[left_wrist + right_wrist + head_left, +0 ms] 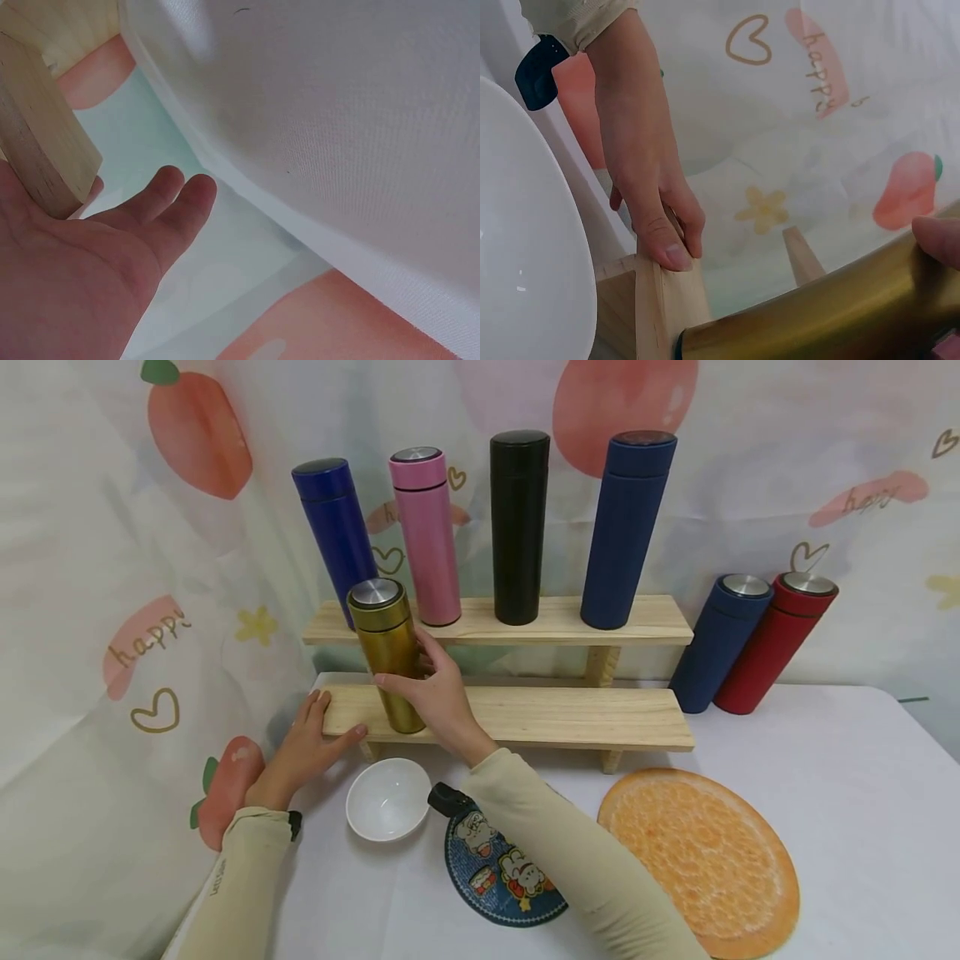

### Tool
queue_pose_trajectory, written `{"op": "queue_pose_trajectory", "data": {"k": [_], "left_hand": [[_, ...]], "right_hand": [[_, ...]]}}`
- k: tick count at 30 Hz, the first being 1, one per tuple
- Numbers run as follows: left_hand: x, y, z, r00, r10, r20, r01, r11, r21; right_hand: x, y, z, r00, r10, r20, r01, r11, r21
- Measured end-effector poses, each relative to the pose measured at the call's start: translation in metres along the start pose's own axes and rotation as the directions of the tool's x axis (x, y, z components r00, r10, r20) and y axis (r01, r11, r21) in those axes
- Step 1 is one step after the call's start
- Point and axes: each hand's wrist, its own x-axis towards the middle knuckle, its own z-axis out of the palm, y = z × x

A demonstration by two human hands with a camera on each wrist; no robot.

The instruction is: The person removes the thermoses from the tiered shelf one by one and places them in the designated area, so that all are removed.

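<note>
The right hand (444, 693) grasps the gold thermos (390, 656), its base at the lower shelf (555, 714)'s left end, near the front edge, while the left hand (300, 756) pinches that end. Released overhanging the edge, the thermos could topple into the white bowl (387, 802); nudged backward, it could knock the royal-blue thermos (335, 531) behind.
</note>
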Motion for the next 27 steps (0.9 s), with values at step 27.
{"op": "queue_pose_trajectory", "data": {"k": [27], "left_hand": [[-0.001,0.0,0.001,1.0,0.024,-0.02,-0.024,0.999,-0.03]], "right_hand": [[-0.027,-0.022,-0.065,0.994,0.038,-0.101,-0.041,0.999,-0.02]]}}
